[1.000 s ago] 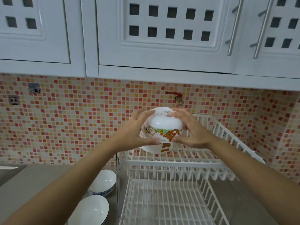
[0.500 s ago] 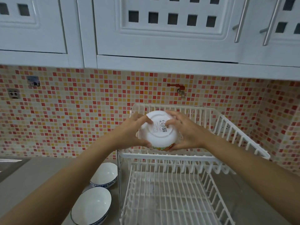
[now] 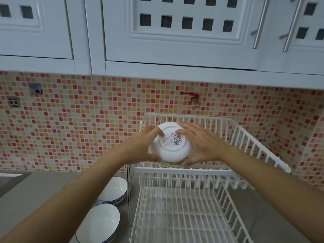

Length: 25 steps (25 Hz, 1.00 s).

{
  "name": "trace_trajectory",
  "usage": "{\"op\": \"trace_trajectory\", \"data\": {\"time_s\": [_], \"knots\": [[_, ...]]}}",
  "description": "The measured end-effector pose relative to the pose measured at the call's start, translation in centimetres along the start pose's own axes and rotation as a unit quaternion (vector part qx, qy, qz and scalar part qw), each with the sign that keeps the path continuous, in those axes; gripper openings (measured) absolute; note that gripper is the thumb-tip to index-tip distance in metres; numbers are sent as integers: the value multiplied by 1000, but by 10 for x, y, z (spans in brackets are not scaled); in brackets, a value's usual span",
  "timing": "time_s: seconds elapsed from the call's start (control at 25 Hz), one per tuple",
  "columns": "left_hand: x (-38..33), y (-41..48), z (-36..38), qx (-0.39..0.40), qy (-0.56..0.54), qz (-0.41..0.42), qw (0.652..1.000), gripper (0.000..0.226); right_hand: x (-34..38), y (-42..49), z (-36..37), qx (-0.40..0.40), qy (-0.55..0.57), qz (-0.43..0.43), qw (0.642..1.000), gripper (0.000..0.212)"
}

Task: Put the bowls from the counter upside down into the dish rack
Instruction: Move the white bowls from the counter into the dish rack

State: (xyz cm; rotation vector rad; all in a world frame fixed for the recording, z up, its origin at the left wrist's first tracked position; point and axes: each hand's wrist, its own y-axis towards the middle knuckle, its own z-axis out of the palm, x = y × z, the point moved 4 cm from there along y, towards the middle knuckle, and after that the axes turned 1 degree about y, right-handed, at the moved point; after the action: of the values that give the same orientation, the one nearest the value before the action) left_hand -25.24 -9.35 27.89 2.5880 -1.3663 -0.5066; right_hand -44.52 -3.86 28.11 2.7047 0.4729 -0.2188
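A white bowl with cartoon print (image 3: 172, 146) is upside down, its base with a label facing me, over the upper tier of the white wire dish rack (image 3: 182, 171). My left hand (image 3: 145, 146) grips its left side and my right hand (image 3: 198, 144) its right side. Two white bowls with blue rims stand upright on the counter left of the rack: one nearer (image 3: 100, 223), one behind it (image 3: 114, 190). A third rim (image 3: 68, 184) peeks out beside my left forearm.
The rack's lower tier (image 3: 184, 218) holds nothing. Grey counter (image 3: 29, 192) runs left to a sink edge (image 3: 10, 178). White cabinets hang overhead. A red tap (image 3: 190, 95) juts from the mosaic tile wall behind the rack.
The bowl has been turned from side-on to fully upside down and lowered toward the rack's upper tier. Both hands stayed on it.
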Motion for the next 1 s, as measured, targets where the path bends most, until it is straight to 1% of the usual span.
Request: {"op": "trace_trajectory", "data": {"time_s": [0.08, 0.16, 0.24, 0.32, 0.4, 0.48, 0.6, 0.72, 0.76, 0.84, 1.0], "knots": [[-1, -1, -5, 8, -4, -3, 1000, 85, -1, -1, -9, 19, -11, 18, 1000, 113], [2, -2, -17, -4, 4, -23, 1000, 86, 3, 0, -24, 17, 9, 39, 999, 108], [8, -6, -33, -32, 28, -41, 998, 76, 15, 8, -42, -26, 41, 56, 997, 104], [17, -15, -52, -75, 48, -59, 994, 63, 41, 23, -59, -88, 86, 64, 990, 91], [30, -30, -71, -121, 47, -84, 988, 54, 76, 40, -69, -147, 151, 74, 975, 72], [49, -51, -87, -151, 40, -116, 981, 50, 114, 58, -71, -185, 235, 86, 950, 62], [86, -89, -99, -161, 41, -160, 973, 50, 167, 88, -53, -205, 317, 108, 920, 60], [124, -120, -89, -151, 30, -209, 966, 51, 209, 112, -14, -216, 329, 140, 909, 59], [135, -129, -79, -144, 17, -223, 964, 51, 218, 116, 5, -219, 321, 160, 907, 58], [159, -148, -50, -115, -13, -249, 961, 51, 237, 119, 50, -186, 314, 216, 906, 59], [196, -185, 37, -22, -83, -324, 942, 51, 265, 100, 147, -60, 291, 326, 898, 63]]}}
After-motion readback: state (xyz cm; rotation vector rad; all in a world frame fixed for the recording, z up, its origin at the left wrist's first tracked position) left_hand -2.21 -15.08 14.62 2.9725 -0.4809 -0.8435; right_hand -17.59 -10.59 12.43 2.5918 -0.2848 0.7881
